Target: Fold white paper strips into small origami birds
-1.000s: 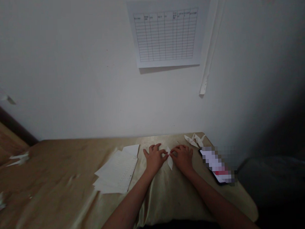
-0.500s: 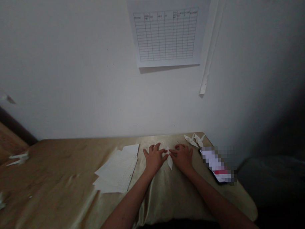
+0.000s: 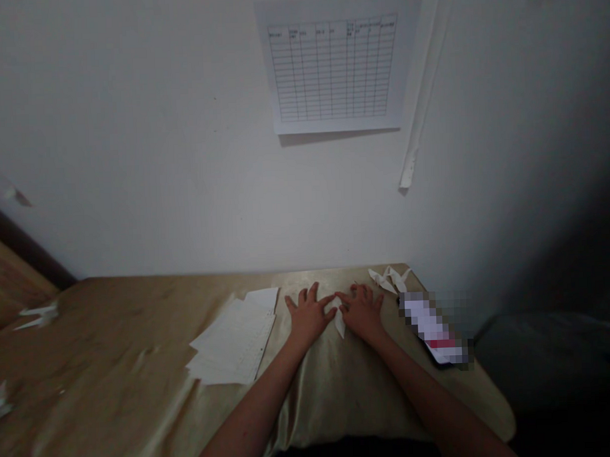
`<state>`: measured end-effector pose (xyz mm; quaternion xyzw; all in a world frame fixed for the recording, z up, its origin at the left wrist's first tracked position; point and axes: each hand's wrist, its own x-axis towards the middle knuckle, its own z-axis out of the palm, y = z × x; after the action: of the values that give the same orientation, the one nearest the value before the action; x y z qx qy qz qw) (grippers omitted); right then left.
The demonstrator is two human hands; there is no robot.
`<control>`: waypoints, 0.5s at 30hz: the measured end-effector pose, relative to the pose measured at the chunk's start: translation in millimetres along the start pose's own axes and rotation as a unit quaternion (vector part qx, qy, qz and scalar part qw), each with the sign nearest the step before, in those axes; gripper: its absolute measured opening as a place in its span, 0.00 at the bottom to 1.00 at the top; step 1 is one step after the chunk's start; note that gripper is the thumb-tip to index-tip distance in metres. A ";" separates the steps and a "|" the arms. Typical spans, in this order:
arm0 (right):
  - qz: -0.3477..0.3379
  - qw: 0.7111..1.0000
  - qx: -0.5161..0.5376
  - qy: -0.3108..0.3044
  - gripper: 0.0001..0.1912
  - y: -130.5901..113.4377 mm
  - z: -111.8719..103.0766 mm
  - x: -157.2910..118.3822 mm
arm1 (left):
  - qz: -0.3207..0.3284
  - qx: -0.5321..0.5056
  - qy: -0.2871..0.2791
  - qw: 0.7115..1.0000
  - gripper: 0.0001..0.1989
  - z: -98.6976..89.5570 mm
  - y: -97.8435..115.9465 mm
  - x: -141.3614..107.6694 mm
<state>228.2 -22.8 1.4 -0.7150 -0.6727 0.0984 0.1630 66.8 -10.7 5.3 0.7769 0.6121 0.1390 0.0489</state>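
A small white piece of folded paper (image 3: 340, 326), narrow and pointed at its near end, lies on the cloth-covered table between my hands. My left hand (image 3: 308, 318) holds its left side with thumb and forefinger, the other fingers spread over the cloth. From the right, my right hand (image 3: 363, 313) has forefinger and thumb on the same paper, its other fingers bent. The forefingers almost meet at the paper's upper part, and they hide some of it. Left of my hands lies a stack of white paper sheets (image 3: 234, 344).
White folded paper pieces (image 3: 389, 279) lie at the back right, near a phone (image 3: 436, 334) with a blurred screen. More white paper pieces (image 3: 40, 314) are at the far left. A printed table sheet (image 3: 334, 74) hangs on the wall behind the table (image 3: 115, 375).
My right forefinger has moved slightly up and away from me along the folded paper. My left hand has shifted only a little, its thumb and forefinger slightly further apart.
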 end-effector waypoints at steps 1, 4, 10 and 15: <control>0.001 1.000 -0.002 -0.007 0.24 0.0 0.7 1.3 | -0.002 0.001 -0.003 1.000 0.22 0.6 -0.6 0.6; -0.002 1.000 -0.004 -0.014 0.26 0.5 3.3 3.6 | -0.008 0.003 -0.011 1.000 0.24 2.4 -2.4 2.3; -0.023 1.000 -0.007 0.017 0.27 4.1 8.5 -1.2 | 0.001 0.002 -0.021 1.000 0.26 5.2 -5.0 2.6; -0.038 0.995 0.035 0.085 0.24 8.6 6.4 -5.4 | 0.017 -0.007 -0.003 1.000 0.26 2.1 -2.8 2.5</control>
<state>233.5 -27.9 -8.1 -0.6888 -0.6790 0.0539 0.2481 65.3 -7.4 3.0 0.7872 0.5978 0.1417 0.0542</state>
